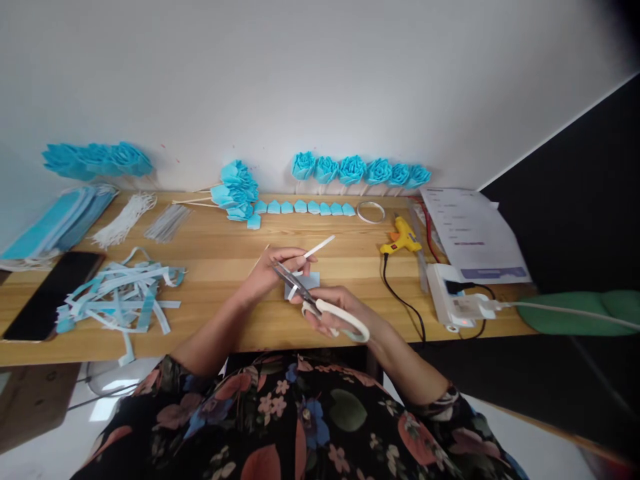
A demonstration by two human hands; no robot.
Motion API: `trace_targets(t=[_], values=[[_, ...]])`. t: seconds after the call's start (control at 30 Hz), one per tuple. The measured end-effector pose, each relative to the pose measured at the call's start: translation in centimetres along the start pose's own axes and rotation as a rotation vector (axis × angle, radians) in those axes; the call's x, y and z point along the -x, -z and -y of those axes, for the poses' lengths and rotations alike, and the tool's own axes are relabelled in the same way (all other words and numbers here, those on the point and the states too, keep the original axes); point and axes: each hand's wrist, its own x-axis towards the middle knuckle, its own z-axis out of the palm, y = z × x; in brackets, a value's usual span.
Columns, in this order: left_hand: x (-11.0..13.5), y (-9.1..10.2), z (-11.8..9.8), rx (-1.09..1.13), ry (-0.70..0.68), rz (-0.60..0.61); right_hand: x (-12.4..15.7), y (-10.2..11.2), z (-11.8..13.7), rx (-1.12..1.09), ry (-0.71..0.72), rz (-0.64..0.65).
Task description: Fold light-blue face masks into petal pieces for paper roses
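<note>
Head view: wood desk [213, 273] w/ strip pile [120, 297] well L of scissors [306, 293]. R hand [345, 301] grip clamped on scissors' handles; L hand [265, 273] nr scissors' tips. Pale-blue piece [312, 280] under scissors' blades, can't tell if held. White strip [321, 246] just beyond scissors, L grip clamped on it.

Gap between scissors [309, 295] and glue gun [406, 237]

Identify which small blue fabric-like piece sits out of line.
The small blue fabric-like piece at the left end, in front of the others; the other eight pieces form one row behind it.
</note>
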Motion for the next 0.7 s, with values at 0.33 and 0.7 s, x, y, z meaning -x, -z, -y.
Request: trace_targets(t=[0.33, 0.7], values=[[-0.8, -0.2, -0.4, 0.253, -0.1, -0.107, 1.9, 1.5, 0.5, 0.025, 0.023, -0.076], [-0.7, -0.2, 0.6, 0.227, -0.088, 0.028, 1.8, 1.4, 0.6, 0.047, 0.012, -0.04]])
